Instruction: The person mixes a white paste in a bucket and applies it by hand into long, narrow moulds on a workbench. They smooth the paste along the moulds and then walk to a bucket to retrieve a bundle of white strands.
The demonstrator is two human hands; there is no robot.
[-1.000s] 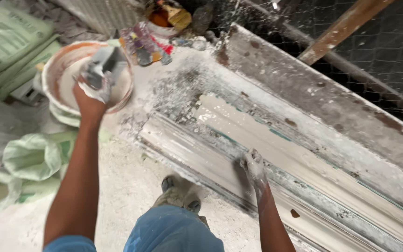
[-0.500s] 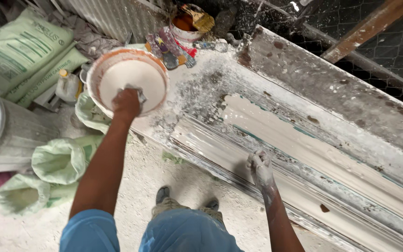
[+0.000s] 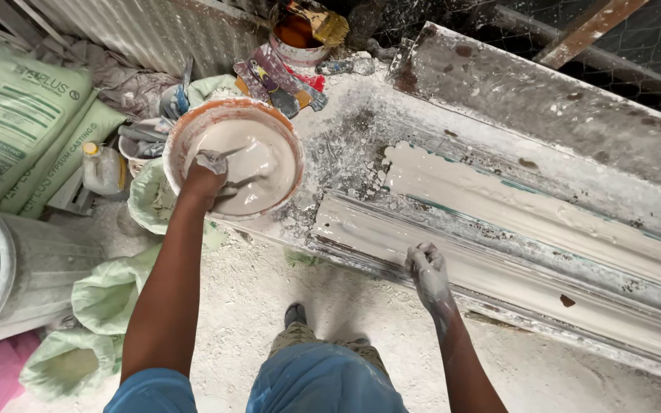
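Left hand [image 3: 206, 177] dipped curled fingers into the plaster bowl [image 3: 232, 158] at the worktop's [image 3: 346, 138] left end, scooping wet mix, while the coated right hand [image 3: 427, 269] rested half-closed, holding nothing, on the mould's [image 3: 529, 252] near edge, seemingly steadying.

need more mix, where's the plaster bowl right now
In the head view, the plaster bowl sits upper left on the bench end, left of the long mould, with the left hand dipped inside.

A plaster-casting workshop — green sacks of gypsum [image 3: 28, 126] stacked against corrugated sheeting, a bowl of wet white plaster [image 3: 232, 157], a long moulding form [image 3: 514, 229] caked in white, dust covering the floor [image 3: 254, 306].
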